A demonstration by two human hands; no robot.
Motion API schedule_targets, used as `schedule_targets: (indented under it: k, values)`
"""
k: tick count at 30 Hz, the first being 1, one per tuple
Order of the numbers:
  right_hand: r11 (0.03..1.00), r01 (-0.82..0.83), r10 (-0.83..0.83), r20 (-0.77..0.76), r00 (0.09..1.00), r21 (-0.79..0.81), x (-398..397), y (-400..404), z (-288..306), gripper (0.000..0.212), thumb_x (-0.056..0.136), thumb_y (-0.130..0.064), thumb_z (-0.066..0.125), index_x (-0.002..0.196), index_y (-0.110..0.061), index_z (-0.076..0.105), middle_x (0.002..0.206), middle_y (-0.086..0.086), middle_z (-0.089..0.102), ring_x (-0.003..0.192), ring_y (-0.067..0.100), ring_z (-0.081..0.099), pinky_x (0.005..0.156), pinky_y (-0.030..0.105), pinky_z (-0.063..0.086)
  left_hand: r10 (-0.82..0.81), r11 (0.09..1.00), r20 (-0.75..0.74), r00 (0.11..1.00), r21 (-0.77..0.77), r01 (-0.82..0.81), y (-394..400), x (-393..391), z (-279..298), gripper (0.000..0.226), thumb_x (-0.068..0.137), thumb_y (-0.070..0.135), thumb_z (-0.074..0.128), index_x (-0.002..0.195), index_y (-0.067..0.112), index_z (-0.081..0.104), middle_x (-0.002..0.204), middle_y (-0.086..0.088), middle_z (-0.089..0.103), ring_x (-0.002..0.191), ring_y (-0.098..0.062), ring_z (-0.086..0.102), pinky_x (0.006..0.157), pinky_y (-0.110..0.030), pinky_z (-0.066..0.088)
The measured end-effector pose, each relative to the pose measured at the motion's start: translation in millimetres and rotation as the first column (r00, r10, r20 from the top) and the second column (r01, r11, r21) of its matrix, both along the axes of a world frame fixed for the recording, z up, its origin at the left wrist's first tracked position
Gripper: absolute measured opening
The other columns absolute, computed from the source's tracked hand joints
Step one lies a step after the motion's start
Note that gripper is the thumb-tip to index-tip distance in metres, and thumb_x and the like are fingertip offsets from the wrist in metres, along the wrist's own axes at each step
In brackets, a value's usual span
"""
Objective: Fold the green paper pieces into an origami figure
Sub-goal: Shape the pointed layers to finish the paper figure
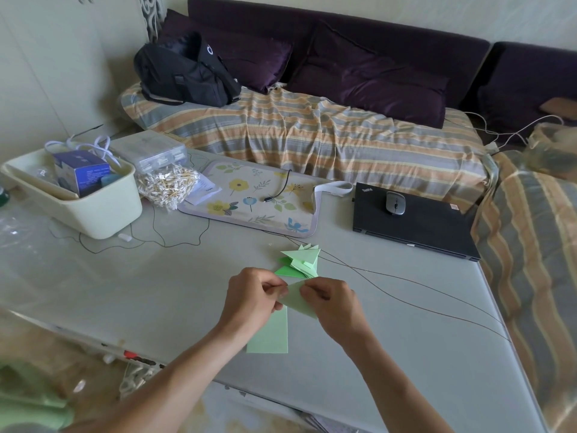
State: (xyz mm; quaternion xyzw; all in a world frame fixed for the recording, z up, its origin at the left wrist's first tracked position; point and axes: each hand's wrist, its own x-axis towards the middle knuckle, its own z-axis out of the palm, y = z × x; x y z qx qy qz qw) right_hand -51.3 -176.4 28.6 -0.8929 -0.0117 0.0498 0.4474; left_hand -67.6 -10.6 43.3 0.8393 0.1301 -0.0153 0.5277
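A pale green sheet point(298, 300) is held just above the surface point(156, 285), pinched at its upper edge between both hands. The left hand point(253, 300) grips it with thumb and forefinger curled onto the left part of the edge; the right hand point(331, 303) pinches the same edge just beside it, fingers curled over the paper. A diagonal fold appears to be in progress, with a triangular flap lying between the hands and a long strip point(271, 335) running down below the left hand toward the near edge; whether the strip belongs to the same sheet or lies flat underneath cannot be told from this view.

Just beyond the hands, a pile of folded pieces point(301, 262) rests on the surface, its triangles stacked and apart from the fingers.

For the fold to be made well, the two edges should be matched exactly before any crease is pressed. One corner is best pinned by one hand while the crease is run outward by a fingertip of the other. The sheet is thin and will buckle if it is pulled unevenly.

Farther off beyond the right hand, a laptop point(412, 226) with a mouse point(395, 202) on it is seen; beyond the left hand, a floral mat point(249, 198) and a tub point(93, 207).
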Motion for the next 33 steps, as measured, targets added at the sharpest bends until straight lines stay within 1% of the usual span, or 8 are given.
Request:
schedule_targets:
  k: [3,6,9,14,18,22,26,33]
  values:
    - [0.995,-0.009,0.011,-0.023,1.0,0.1,-1,2,4,0.007,0.088,-0.028,0.072,0.093,-0.03,0.077,0.068,-0.013,0.064,0.059,0.001,0.054,0.052,0.01,0.039,-0.05,0.998,-0.005,0.999,0.042,0.05,-1,-1,1,0.016,0.087,0.007,0.073,0.077,0.016,0.079,0.063,0.0,0.073,0.05,-0.005,0.067,0.052,-0.016,0.051]
    - [0.995,-0.051,0.051,0.009,0.999,0.088,-1,2,4,0.005,0.086,-0.026,0.074,0.081,-0.026,0.075,0.065,-0.004,0.064,0.055,0.004,0.046,0.051,0.014,0.035,-0.089,0.995,-0.009,0.996,0.041,0.089,-3,-2,2,0.012,0.087,0.008,0.075,0.078,0.015,0.079,0.062,0.0,0.073,0.049,-0.003,0.065,0.051,-0.013,0.047]
    - [0.997,-0.023,0.02,0.048,0.999,0.073,1,1,2,0.01,0.085,-0.022,0.072,0.075,-0.024,0.071,0.07,0.006,0.066,0.058,0.009,0.045,0.053,0.017,0.037,-0.083,0.988,0.019,0.996,0.13,0.08,-2,-1,2,0.008,0.082,0.017,0.082,0.075,0.018,0.079,0.055,0.003,0.069,0.043,0.001,0.055,0.047,-0.011,0.041]
    - [0.998,-0.042,0.036,0.11,0.993,0.051,2,1,-1,0.011,0.083,-0.02,0.076,0.075,-0.027,0.071,0.074,-0.006,0.07,0.064,0.012,0.056,0.061,0.021,0.045,-0.115,0.967,0.043,0.992,0.232,0.102,-1,0,5,0.007,0.078,0.019,0.084,0.074,0.021,0.079,0.047,0.014,0.06,0.046,0.005,0.056,0.048,-0.008,0.037]
    - [0.993,-0.102,0.093,0.13,0.987,0.067,0,3,-1,0.013,0.083,-0.014,0.076,0.075,-0.022,0.071,0.073,-0.013,0.07,0.069,0.004,0.06,0.063,0.012,0.044,-0.149,0.94,0.049,0.988,0.318,0.126,-2,-1,2,0.007,0.078,0.02,0.083,0.075,0.026,0.079,0.054,0.016,0.062,0.055,0.003,0.06,0.05,-0.008,0.036]
    - [0.991,-0.134,0.13,0.168,0.977,0.013,-1,6,-2,0.009,0.086,-0.008,0.07,0.079,-0.013,0.071,0.074,-0.007,0.068,0.071,0.003,0.058,0.064,0.01,0.041,-0.161,0.925,0.085,0.983,0.36,0.12,-3,-1,-3,0.007,0.081,0.023,0.081,0.076,0.027,0.078,0.057,0.016,0.065,0.057,0.003,0.06,0.051,-0.01,0.038]
    - [0.994,-0.112,0.111,0.189,0.976,-0.007,0,3,-1,0.008,0.088,-0.006,0.067,0.081,-0.01,0.067,0.075,-0.003,0.067,0.073,0.006,0.056,0.062,0.011,0.04,-0.18,0.916,0.185,0.966,0.389,0.096,-2,2,-5,0.008,0.081,0.03,0.082,0.077,0.025,0.076,0.069,0.012,0.071,0.064,-0.005,0.063,0.064,-0.029,0.052]
    - [0.993,-0.113,0.107,0.156,0.982,0.029,2,-1,-2,0.011,0.088,-0.008,0.07,0.079,-0.014,0.067,0.07,-0.009,0.065,0.066,0.002,0.057,0.063,0.011,0.043,-0.311,0.864,0.262,0.914,0.479,0.157,0,8,-10,0.009,0.085,0.016,0.072,0.081,0.023,0.07,0.079,0.008,0.063,0.071,-0.01,0.06,0.067,-0.026,0.049]
